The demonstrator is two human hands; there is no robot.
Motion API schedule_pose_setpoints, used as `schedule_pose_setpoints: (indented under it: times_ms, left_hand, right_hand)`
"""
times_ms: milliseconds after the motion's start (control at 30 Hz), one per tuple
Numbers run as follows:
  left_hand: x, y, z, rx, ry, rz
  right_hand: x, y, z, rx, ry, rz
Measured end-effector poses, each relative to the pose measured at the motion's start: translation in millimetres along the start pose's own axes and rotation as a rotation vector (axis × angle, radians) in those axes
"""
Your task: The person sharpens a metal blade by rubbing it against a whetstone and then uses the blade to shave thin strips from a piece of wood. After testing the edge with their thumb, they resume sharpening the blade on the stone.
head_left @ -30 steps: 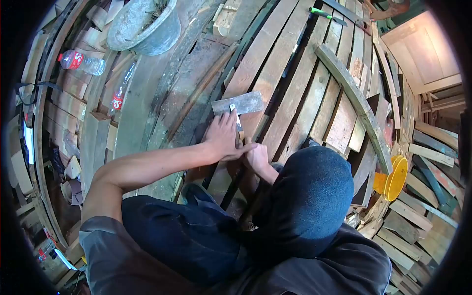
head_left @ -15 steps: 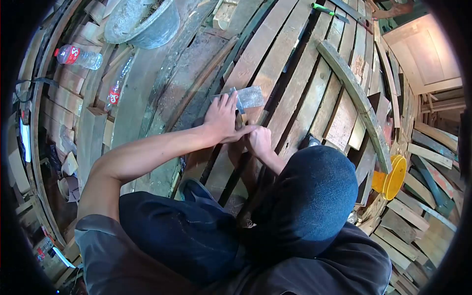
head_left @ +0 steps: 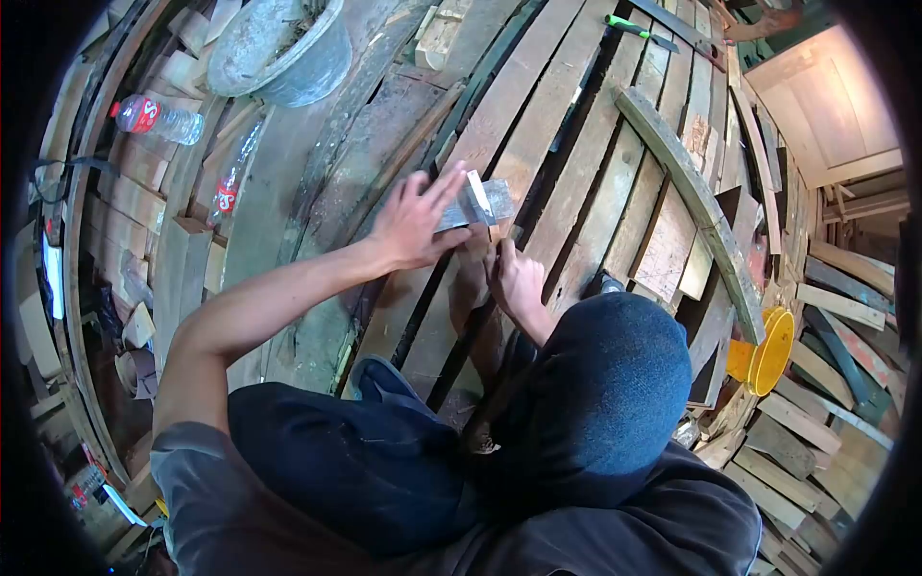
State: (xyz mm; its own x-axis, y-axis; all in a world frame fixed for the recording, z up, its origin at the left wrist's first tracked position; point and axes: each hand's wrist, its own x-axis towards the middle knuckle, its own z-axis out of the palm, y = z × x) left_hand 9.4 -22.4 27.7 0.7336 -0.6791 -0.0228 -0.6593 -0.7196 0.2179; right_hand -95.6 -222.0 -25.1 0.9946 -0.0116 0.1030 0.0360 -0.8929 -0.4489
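In the middle of the head view a grey, flat sharpening stone (head_left: 499, 199) lies on the wooden boards. A chisel (head_left: 478, 195) with a bright metal blade and a wood-coloured handle crosses over it. My right hand (head_left: 519, 285) is closed around the handle end. To the left, my left hand (head_left: 413, 228) is open, its fingers spread beside the blade and over the stone's left end.
Long planks (head_left: 538, 125) with dark gaps run across the floor. A curved timber (head_left: 687, 178) lies right of centre, near a yellow bucket (head_left: 768, 352). At upper left are a grey tub (head_left: 307, 72) and a plastic bottle (head_left: 173, 125). A green-handled tool (head_left: 629, 25) lies at the top.
My left hand has lifted off the blade and shifted left, its fingers opening. The blade now shows brighter, turned upward, while my right hand has moved slightly down and right.
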Motion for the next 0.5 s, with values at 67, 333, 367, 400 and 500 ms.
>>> schedule_pose_setpoints:
  times_ms: [67,333,367,400,500]
  left_hand:
    - [-7,-9,3,-0.044,-0.03,-0.033]
    - [-7,-13,19,-0.048,-0.119,-0.06]
    - [-5,-13,20,-0.047,-0.122,-0.064]
    - [-4,-12,20,-0.047,-0.125,-0.069]
    - [-7,-12,20,0.002,-0.129,-0.059]
  right_hand:
    - [-6,4,-7,0.017,-0.001,0.069]
    - [4,3,-16,0.024,0.029,0.094]
    - [4,2,-19,0.014,0.005,0.1]
    - [4,2,-20,0.003,-0.019,0.106]
    - [2,7,-19,0.036,-0.02,0.104]
